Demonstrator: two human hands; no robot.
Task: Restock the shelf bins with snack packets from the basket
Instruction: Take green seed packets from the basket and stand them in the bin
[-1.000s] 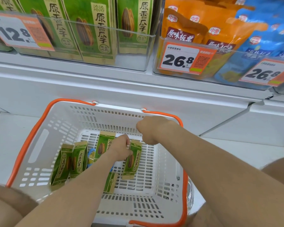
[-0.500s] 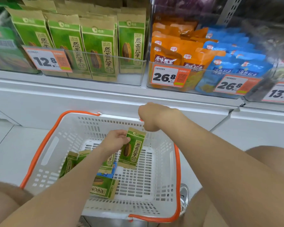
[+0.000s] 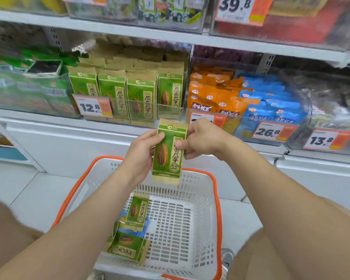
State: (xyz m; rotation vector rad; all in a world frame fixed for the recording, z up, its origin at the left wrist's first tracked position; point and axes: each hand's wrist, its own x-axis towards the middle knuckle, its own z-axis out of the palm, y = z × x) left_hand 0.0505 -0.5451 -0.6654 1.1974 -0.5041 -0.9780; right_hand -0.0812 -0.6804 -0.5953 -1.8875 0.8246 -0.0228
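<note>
- While I look down past both forearms, nearest me sits the white basket (image 3: 204, 235) with its orange rim, and several green packets (image 3: 136, 212) lie along its left side, one flat near the front wall, with something blue under them.
- Above the basket, my left hand (image 3: 142, 153) pinches the held packet (image 3: 169, 151) by its left edge, thumb on the printed face.
- My right hand (image 3: 204, 141) takes the same packet's right edge, thumb on the front, fingers curled behind; so each grip is closed on that packet, which hangs upright between them, clear of the basket.
- I judge it light and slightly crinkly: a soft paper-look pouch with loose contents and flat sealed ends. Side edges or the stiff top seal look the safest hold; squeezing the middle would shift the fill.
- Just beyond stands the clear shelf bin (image 3: 168, 107) holding matching green packets upright in rows, price tag (image 3: 92, 107) on its front.
- To its right, orange packs (image 3: 210, 98) and blue packs (image 3: 275, 110) fill the neighbouring bin.
- Farther up, the upper shelf is too blurred to read well.
</note>
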